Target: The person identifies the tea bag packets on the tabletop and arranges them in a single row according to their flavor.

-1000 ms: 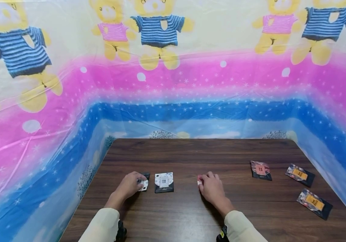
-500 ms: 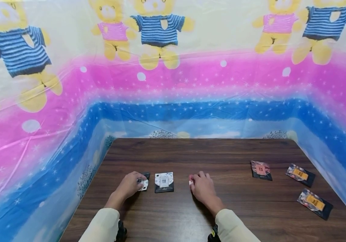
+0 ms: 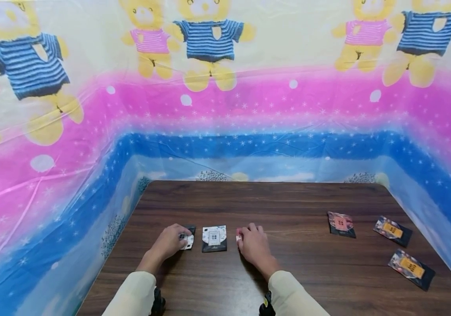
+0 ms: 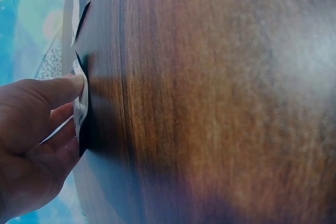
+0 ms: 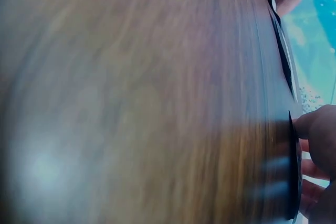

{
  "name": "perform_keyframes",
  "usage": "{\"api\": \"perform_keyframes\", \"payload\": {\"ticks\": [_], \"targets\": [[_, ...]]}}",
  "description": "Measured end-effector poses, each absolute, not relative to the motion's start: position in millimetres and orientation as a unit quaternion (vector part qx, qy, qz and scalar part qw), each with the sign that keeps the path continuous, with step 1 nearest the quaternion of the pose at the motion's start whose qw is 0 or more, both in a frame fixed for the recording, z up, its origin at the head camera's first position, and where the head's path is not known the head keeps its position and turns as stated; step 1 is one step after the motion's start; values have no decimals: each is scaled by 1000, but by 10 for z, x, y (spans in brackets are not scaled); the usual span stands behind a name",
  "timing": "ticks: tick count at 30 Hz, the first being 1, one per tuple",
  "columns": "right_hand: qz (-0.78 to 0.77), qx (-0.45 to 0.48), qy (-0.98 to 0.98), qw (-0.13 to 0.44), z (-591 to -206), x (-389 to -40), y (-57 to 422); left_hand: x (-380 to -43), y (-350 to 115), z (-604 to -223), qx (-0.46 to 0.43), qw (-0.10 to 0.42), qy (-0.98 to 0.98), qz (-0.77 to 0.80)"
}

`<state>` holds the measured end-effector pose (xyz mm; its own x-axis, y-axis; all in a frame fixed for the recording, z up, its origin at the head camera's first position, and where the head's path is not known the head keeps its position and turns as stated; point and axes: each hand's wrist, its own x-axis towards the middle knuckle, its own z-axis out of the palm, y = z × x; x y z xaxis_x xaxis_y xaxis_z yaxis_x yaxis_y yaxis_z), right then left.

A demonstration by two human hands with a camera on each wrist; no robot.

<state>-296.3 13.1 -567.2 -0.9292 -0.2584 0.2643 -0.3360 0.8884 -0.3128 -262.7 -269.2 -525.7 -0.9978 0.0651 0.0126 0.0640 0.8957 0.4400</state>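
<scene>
Left hand (image 3: 166,242) pinches a white-and-black packet (image 3: 189,242), right hand (image 3: 255,245) a reddish packet (image 3: 238,236); between them lies a white-topped packet (image 3: 214,245).

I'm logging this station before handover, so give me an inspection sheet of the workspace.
Surface: dark wood table.
Job's things: left packet and middle packet, white and black; red packet, mostly hidden by a hand.
Clutter: coral-label packet, far orange-label packet and near orange-label packet, all lying to the right.
Hands: left hand holds the left packet; right hand holds the red packet.
Cables: nothing seen.
Surroundings: bear-print backdrop behind and at both sides.
</scene>
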Motion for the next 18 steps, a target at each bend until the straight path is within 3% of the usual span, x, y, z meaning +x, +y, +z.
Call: {"api": "perform_keyframes", "payload": {"ticks": [18], "targets": [[197,173,-961,93,-5585,-3001,14,-2612,-2700,-5252,23,8,972,235]]}}
